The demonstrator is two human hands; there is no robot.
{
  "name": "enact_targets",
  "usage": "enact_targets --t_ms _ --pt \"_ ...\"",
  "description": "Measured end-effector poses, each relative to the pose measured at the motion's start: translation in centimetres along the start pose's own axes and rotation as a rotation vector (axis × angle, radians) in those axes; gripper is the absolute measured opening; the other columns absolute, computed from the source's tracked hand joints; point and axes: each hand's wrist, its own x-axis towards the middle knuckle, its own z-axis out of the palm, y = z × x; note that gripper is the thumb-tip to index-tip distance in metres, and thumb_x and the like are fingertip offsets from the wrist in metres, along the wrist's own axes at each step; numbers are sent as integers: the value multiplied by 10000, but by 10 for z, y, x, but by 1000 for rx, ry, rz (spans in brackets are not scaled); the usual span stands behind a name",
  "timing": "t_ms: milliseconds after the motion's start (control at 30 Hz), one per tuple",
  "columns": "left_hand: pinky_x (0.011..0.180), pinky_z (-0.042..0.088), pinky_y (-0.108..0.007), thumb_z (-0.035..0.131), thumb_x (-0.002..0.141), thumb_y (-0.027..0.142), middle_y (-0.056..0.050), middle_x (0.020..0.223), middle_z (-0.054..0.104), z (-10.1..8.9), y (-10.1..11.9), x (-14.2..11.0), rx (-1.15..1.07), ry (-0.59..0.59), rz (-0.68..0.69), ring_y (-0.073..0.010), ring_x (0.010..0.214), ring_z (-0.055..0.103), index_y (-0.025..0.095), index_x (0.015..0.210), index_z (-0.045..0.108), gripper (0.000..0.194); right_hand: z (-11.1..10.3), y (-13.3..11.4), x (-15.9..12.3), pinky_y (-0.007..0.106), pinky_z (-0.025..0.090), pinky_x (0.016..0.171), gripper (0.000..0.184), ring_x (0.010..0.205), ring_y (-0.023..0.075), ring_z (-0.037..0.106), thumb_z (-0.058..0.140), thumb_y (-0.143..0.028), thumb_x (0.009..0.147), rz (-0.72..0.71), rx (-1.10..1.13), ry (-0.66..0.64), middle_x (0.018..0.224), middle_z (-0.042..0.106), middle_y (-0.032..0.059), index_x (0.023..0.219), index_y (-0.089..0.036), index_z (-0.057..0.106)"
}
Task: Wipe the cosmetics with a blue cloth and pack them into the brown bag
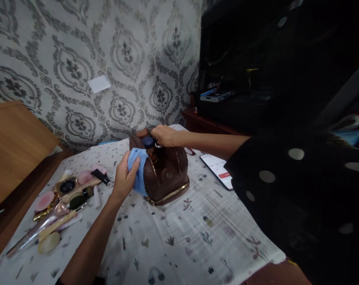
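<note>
A dark brown cosmetic bag (167, 186) with gold zippers stands unzipped on the cloth-covered table. My left hand (127, 174) is closed round a light blue cloth (138, 164) and presses it against the bag's left side. At the far top edge of the bag, my right hand (164, 135) is closed on its brown rim or strap; the fingertips are partly hidden. Inside the opening, close to my right hand, a bottle with a dark blue cap (148, 141) shows. The rest of the bag's inside is too dark to make out.
Makeup items lie at left: a pink puff (44, 200), a round black compact (67, 185), a dark green sponge (77, 201), a black tube (100, 175) and brushes. A phone (216, 170) showing a timer lies right of the bag. A patterned wall rises behind.
</note>
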Motion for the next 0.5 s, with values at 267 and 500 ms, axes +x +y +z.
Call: enact_targets --t_ms 267,500 --pt "686 401 -248 492 950 412 38 735 498 1 -1 -1 11 9 11 -135 704 482 199 829 501 245 -6 -11 0 276 503 820 228 1055 248 678 575 -148 899 -47 -164 4 1157 696 161 1095 -134 693" --pt "680 404 -253 509 939 415 40 723 485 4 -1 -1 -24 33 6 -133 689 471 196 824 508 247 -4 -14 5 304 506 856 235 1120 262 654 526 -149 941 -86 -193 -11 1179 688 162 1113 -115 682"
